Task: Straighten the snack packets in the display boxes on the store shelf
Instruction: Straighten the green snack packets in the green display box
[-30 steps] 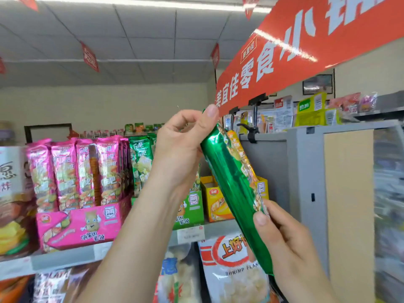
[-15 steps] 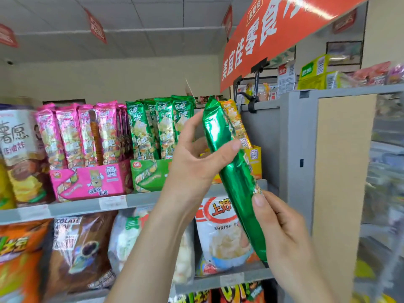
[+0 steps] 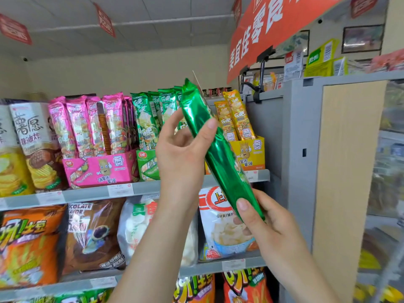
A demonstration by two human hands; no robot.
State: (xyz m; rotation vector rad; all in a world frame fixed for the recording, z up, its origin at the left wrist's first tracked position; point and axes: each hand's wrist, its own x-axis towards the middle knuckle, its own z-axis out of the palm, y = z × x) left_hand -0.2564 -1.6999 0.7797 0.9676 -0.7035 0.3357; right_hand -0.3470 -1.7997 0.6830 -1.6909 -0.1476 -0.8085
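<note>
The right hand [image 3: 269, 224] pinches the lower end of a shiny green packet [image 3: 215, 154], thumb on top; the left hand [image 3: 181, 154] grips it higher up, tilted in front of the shelf [image 3: 87, 194]. Just behind the right hand a white bag [image 3: 220, 228] reads "SHRIMP". Beyond the left hand stand a green box [image 3: 147, 166], a pink box [image 3: 100, 169] leftward and a yellow box [image 3: 251, 154] rightward, holding upright packets [image 3: 113, 123]. Overhead hangs a red banner [image 3: 273, 27] with white Chinese characters.
</note>
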